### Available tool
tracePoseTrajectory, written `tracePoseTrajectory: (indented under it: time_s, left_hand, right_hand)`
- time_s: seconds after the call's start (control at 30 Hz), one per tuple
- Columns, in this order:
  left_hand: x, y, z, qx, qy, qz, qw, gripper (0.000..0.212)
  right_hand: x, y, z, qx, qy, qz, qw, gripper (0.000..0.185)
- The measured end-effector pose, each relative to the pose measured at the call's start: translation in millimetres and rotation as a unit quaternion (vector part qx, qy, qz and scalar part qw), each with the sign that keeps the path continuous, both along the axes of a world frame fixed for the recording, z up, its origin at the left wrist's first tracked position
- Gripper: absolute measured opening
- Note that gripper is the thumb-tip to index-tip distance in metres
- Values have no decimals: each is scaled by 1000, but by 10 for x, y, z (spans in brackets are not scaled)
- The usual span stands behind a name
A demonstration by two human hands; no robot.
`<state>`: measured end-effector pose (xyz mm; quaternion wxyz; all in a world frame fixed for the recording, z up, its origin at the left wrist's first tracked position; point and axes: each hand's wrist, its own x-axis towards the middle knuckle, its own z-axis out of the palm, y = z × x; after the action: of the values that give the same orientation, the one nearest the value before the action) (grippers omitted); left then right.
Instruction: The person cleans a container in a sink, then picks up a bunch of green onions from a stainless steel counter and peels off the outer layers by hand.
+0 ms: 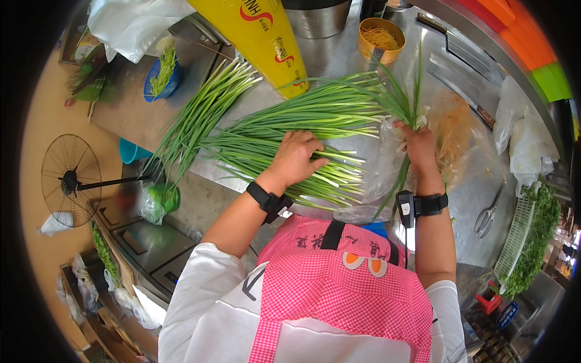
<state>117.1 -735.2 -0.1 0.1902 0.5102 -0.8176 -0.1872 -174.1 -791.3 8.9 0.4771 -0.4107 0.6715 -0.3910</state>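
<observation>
A wide bed of green onions (290, 111) lies across the steel worktop, white ends towards the right. My left hand (299, 156) rests on its near part, fingers slightly spread over the stalks; whether it grips any cannot be told. My right hand (418, 143) is closed around a small bunch of green onions (413, 106), whose leaves stick out above and below the fist. Another pile of green onions (206, 106) lies at the left. Clear plastic film (381, 163) is spread between my hands.
Behind the onions stand a yellow plastic-wrapped roll (277, 50), a round container of orange shreds (381, 41) and a steel pot (317, 20). A cleaver (474, 54) lies at the back right, scissors (488, 218) at the right, near a white basket (515, 240) of leafy greens. A blue basket (165, 79) stands left.
</observation>
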Motion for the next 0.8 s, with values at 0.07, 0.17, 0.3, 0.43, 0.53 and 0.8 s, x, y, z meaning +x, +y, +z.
tracePoseTrajectory:
  time_s: [0.07,0.17,0.3,0.43,0.53,0.8]
  left_hand:
    - [-25,-10,-1,-2,30,-18,999,13]
    - [-113,-104,-82,28,32,55,998,15]
    - [-234,-218,-144,14,-26,76,997,17]
    - [-239,-236,-250,-67,-81,50,993,16]
    - [-247,-205,-260,-85,-82,41,992,14]
    - [-192,-45,-158,-112,-41,18,993,8]
  right_hand:
    - [85,17,76,29,-30,45,998,17]
    - [229,14,-3,12,-7,80,997,17]
    - [420,3,-157,-40,80,159,983,18]
    - [525,-15,-140,-1,70,171,983,20]
    - [589,52,-152,-8,111,225,968,21]
    - [846,151,-68,-31,332,375,865,27]
